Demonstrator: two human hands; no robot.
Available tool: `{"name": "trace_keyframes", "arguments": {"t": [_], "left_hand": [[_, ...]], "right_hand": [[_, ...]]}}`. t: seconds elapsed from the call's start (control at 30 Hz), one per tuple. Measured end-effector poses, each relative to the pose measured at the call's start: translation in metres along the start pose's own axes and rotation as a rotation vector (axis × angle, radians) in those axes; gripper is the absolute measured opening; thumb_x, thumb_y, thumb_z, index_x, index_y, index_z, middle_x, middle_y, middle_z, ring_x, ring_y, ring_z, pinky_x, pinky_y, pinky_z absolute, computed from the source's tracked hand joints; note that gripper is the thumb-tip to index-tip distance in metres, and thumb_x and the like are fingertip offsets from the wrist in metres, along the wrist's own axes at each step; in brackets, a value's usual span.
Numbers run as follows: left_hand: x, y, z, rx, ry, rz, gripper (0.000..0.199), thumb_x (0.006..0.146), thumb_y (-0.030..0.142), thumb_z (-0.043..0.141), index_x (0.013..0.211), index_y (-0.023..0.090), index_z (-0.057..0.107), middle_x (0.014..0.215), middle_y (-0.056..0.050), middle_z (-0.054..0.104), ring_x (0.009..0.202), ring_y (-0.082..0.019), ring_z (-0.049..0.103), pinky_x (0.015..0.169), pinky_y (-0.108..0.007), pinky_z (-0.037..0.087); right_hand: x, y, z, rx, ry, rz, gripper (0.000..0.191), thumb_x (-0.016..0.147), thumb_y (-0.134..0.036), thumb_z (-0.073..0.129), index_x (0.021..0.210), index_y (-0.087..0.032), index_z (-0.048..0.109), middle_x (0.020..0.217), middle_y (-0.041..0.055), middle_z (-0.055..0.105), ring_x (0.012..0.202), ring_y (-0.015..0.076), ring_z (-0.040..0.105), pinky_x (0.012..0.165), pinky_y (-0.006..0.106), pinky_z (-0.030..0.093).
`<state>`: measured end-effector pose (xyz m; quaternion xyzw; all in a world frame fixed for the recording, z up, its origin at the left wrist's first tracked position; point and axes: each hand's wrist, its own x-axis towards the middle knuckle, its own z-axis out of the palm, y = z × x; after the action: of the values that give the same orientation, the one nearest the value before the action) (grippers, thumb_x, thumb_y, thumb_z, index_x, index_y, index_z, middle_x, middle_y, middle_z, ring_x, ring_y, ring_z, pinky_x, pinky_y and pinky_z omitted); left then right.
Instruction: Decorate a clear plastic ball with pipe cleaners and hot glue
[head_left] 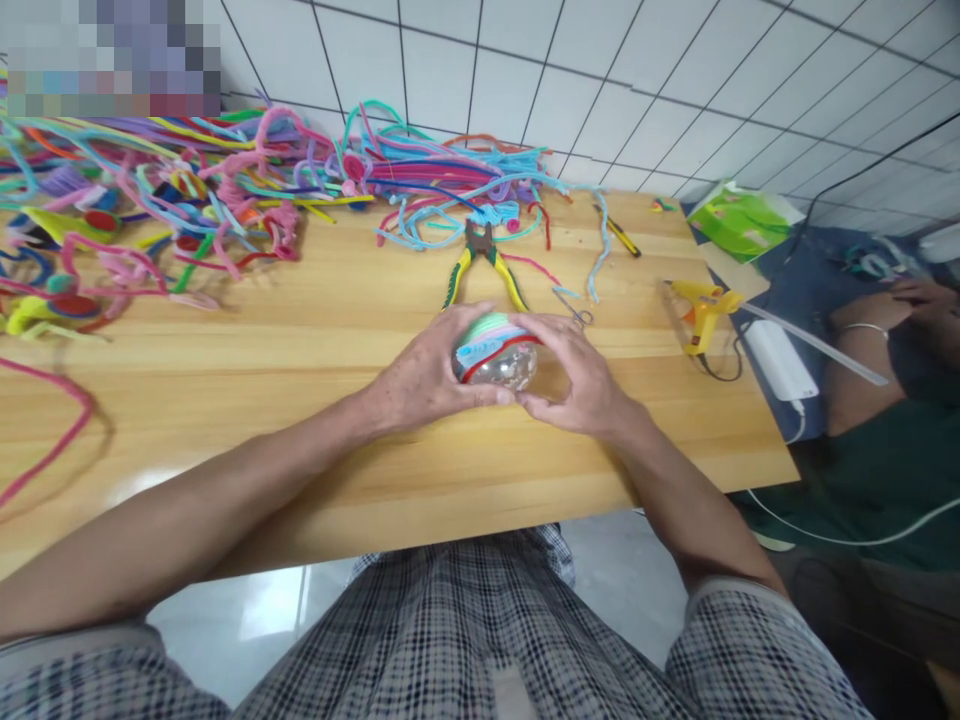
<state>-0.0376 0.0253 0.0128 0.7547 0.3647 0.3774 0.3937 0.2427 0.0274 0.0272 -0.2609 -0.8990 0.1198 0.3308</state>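
Across most of the view, a pale wood worktop (300,450), bearing along its far edge a tangled heap of fuzzy coloured stems (225,170). Best to leave loose ends back there, well apart from the fingers.

Next in size, both hands, above the front middle of the worktop, grasping one clear ball (510,374) between them. Left hand (429,370) wrapped round its left side, thumb along the lower front; right hand (583,378) curved more loosely, fingertips at the top right, thumb at the bottom, palm apart from the surface. Impossible to tell from here: ball lifted or resting on the wood.

Just beyond, spread-handled pliers (480,240); well to the right, a yellow glue gun (705,308). Mind the pliers when turning the wrists outward.

On the ball itself, green, pink and blue bands over the upper part, bare and probably slick below. Steady with the left, adjust with the right, and press lightly, evenly, without dragging the bands sideways.

Slimmest, a red strip (501,350) along the lower border of the colours. Check for gaps there before loosening either grip.
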Motion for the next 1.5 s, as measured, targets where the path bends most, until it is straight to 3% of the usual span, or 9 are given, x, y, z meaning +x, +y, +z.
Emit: {"name": "trace_keyframes", "arguments": {"t": [0.13,0.27,0.43,0.6,0.8,0.97,1.1,1.27,1.5], "left_hand": [[-0.002,-0.007,0.003,0.030,0.034,0.114,0.091,0.088,0.073,0.092,0.160,0.027,0.062,0.160,-0.019,0.069,0.150,-0.040,0.067,0.130,-0.063,0.055],[-0.003,-0.011,0.006,0.043,0.056,0.145,0.089,0.089,0.071,0.093,0.161,0.028,0.061,0.160,-0.019,0.069,0.148,-0.038,0.069,0.128,-0.062,0.057],[-0.003,-0.012,0.008,0.048,0.068,0.157,0.088,0.090,0.072,0.091,0.159,0.027,0.061,0.158,-0.019,0.070,0.147,-0.037,0.070,0.127,-0.061,0.058],[-0.004,-0.015,0.008,0.044,0.074,0.150,0.089,0.090,0.071,0.091,0.162,0.028,0.059,0.160,-0.019,0.068,0.148,-0.038,0.069,0.127,-0.063,0.057],[-0.002,-0.014,0.008,0.049,0.066,0.161,0.087,0.090,0.073,0.091,0.159,0.030,0.061,0.156,-0.018,0.071,0.145,-0.037,0.071,0.126,-0.062,0.059],[-0.002,-0.013,0.008,0.046,0.078,0.151,0.087,0.089,0.072,0.092,0.159,0.029,0.061,0.156,-0.018,0.070,0.145,-0.038,0.071,0.125,-0.062,0.059],[-0.002,-0.013,0.009,0.039,0.077,0.162,0.086,0.090,0.070,0.092,0.158,0.027,0.061,0.154,-0.017,0.071,0.144,-0.036,0.071,0.125,-0.058,0.059],[-0.002,-0.013,0.009,-0.003,0.082,0.146,0.085,0.091,0.068,0.092,0.158,0.024,0.062,0.155,-0.018,0.070,0.145,-0.037,0.071,0.126,-0.058,0.058],[-0.004,-0.011,0.011,0.008,0.120,0.161,0.084,0.093,0.067,0.090,0.159,0.024,0.060,0.152,-0.017,0.071,0.140,-0.036,0.072,0.122,-0.056,0.060]], "right_hand": [[-0.001,-0.002,0.000,-0.015,-0.024,0.043,0.097,0.097,-0.043,0.084,0.181,-0.033,0.036,0.165,0.0162,0.069,0.149,0.0404,0.069,0.126,0.063,0.058],[-0.001,-0.001,-0.001,-0.029,-0.027,0.002,0.093,0.098,-0.040,0.083,0.180,-0.032,0.039,0.168,0.0172,0.067,0.151,0.0415,0.068,0.126,0.068,0.057],[0.000,0.000,0.000,-0.058,-0.023,-0.032,0.090,0.099,-0.037,0.082,0.179,-0.036,0.041,0.170,0.0161,0.065,0.151,0.0412,0.068,0.123,0.070,0.058],[0.002,-0.001,0.000,-0.038,0.014,-0.072,0.101,0.098,-0.037,0.084,0.183,-0.029,0.031,0.163,0.0213,0.069,0.149,0.0411,0.069,0.120,0.067,0.061],[-0.001,0.000,-0.001,-0.058,-0.054,-0.013,0.089,0.100,-0.040,0.081,0.179,-0.039,0.039,0.172,0.0141,0.063,0.152,0.0419,0.066,0.124,0.073,0.057],[-0.002,0.000,0.000,-0.046,-0.014,-0.011,0.098,0.099,-0.043,0.084,0.181,-0.032,0.033,0.167,0.0191,0.066,0.151,0.0416,0.067,0.123,0.069,0.061],[-0.001,0.001,-0.002,-0.051,-0.047,-0.016,0.091,0.099,-0.042,0.083,0.178,-0.034,0.039,0.169,0.0179,0.065,0.153,0.0412,0.067,0.124,0.070,0.059],[-0.002,0.001,-0.002,-0.038,-0.025,0.024,0.100,0.098,-0.047,0.087,0.181,-0.031,0.033,0.169,0.0193,0.065,0.154,0.0415,0.066,0.126,0.067,0.059],[-0.002,0.004,-0.006,-0.030,-0.061,0.063,0.089,0.099,-0.054,0.084,0.176,-0.032,0.045,0.170,0.0183,0.065,0.155,0.0427,0.065,0.128,0.070,0.056]]}}
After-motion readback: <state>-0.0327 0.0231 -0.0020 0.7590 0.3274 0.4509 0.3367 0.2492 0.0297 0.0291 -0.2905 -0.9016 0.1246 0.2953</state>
